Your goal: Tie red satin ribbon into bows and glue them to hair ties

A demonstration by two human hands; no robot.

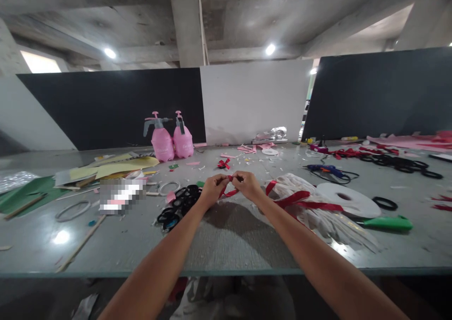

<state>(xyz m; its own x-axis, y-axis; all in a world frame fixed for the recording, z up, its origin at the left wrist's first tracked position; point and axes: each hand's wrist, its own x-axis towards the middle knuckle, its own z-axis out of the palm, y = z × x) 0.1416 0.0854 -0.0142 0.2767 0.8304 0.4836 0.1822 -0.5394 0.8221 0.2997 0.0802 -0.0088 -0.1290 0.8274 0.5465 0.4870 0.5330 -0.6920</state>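
Note:
Both hands meet above the middle of the table, pinching a red ribbon (231, 193) between the fingertips. My left hand (214, 189) is closed on the ribbon from the left, and my right hand (247, 184) closes on it from the other side. Part of the ribbon hangs in a loop below the fingers; the pinched part is mostly hidden. Just beyond the hands lies a small red bow (223, 164). A pile of black hair ties (181, 202) sits beside my left hand. More red ribbon (310, 202) trails over a white plastic bundle (296, 188) near my right forearm.
Two pink spray bottles (162, 144) stand at the back left. On the right are a white ribbon roll (348, 200), a green-handled tool (388, 223), a blue glue gun (326, 169) and black bands (399, 163). Sticks, paper sheets (116, 168) and scraps lie on the left.

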